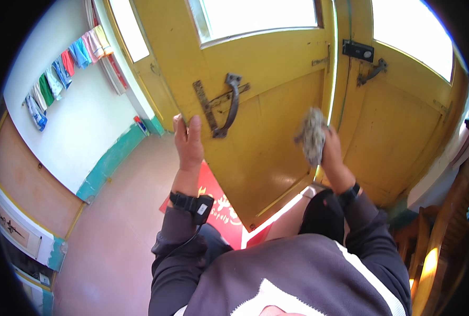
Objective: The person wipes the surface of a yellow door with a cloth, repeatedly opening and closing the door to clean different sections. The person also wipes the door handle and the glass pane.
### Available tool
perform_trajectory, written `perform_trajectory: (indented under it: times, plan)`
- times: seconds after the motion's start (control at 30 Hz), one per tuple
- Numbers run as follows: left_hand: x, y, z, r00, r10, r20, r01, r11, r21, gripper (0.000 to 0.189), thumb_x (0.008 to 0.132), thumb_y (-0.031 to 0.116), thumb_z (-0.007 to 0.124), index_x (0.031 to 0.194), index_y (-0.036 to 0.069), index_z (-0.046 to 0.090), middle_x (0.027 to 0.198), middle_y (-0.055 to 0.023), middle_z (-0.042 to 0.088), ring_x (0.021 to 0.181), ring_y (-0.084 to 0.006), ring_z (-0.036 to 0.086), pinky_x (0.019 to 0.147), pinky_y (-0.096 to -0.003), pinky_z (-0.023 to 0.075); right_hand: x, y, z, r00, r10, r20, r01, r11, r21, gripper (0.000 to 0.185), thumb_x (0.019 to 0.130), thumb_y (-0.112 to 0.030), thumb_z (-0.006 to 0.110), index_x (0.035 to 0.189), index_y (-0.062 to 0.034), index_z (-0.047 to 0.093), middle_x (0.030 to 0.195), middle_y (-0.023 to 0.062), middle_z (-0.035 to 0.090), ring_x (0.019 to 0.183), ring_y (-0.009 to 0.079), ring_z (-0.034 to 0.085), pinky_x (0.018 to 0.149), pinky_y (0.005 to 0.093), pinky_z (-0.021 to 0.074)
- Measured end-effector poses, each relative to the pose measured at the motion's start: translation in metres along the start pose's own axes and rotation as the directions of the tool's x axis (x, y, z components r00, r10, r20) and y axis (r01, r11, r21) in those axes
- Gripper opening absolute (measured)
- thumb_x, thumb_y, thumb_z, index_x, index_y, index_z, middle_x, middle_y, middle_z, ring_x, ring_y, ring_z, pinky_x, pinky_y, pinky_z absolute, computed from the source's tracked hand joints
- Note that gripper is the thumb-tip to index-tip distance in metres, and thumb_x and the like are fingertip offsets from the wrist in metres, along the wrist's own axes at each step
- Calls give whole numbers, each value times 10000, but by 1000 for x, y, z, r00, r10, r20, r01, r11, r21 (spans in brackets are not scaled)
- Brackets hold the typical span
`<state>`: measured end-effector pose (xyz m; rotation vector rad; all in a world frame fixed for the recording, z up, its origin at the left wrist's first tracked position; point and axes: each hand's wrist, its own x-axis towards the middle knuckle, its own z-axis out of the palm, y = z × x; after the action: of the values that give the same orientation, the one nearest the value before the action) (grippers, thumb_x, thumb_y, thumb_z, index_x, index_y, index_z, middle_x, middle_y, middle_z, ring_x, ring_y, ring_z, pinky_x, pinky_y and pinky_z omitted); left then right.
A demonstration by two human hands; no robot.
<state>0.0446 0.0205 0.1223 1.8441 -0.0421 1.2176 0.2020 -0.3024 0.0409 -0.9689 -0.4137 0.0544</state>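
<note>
A yellow wooden door leaf (266, 118) with a glass pane stands ajar before me. My left hand (189, 142) grips its free edge, thumb on the near face, beside a curved metal pull handle (233, 106) and a rusty metal latch plate (206, 104). My right hand (332, 148) holds a crumpled grey cloth (313, 136) close to the door's panel, near the hinge side; the cloth is slightly blurred, and whether it touches the wood I cannot tell. To the right is a second yellow door leaf (392, 130) with a black rim lock (358, 51) and a metal handle (372, 72).
A red mat (214, 197) with yellow writing lies under the door. Small cloths (62, 71) hang along the white wall at left, above a teal skirting band (108, 162). A red-and-blue container (141, 125) stands in the corner. Wooden furniture (428, 264) is close on my right.
</note>
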Motion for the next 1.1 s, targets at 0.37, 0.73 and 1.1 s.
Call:
perform_trajectory:
  times: [0.37,0.73,1.1]
  plan:
    - [-33,71,21,973,-9,230,140,816,-561,958,893,239,704,1564,52,45,1461,-140,397,1296,-233,443,1082,-370,370,-15,-89,196,645,-682,345,688,322,-651,370,797,-197,709,1120,-65,586,1108,199,570,1069,390,550,927,432,462]
    - [-38,68,27,994,59,91,-17,915,-403,954,851,341,701,1558,23,144,1479,-213,347,1344,-296,380,1123,-392,309,-88,8,170,891,-434,135,448,791,-416,481,909,-99,651,1310,1,405,1175,156,601,1083,268,597,942,367,465]
    - [-37,73,17,983,136,125,-105,967,-230,1071,837,438,704,1547,-30,53,1559,-268,247,1425,-383,266,1174,-431,207,-43,-168,193,483,-795,366,791,218,-571,437,844,-103,669,1249,9,549,1351,218,495,1249,340,501,1053,442,410]
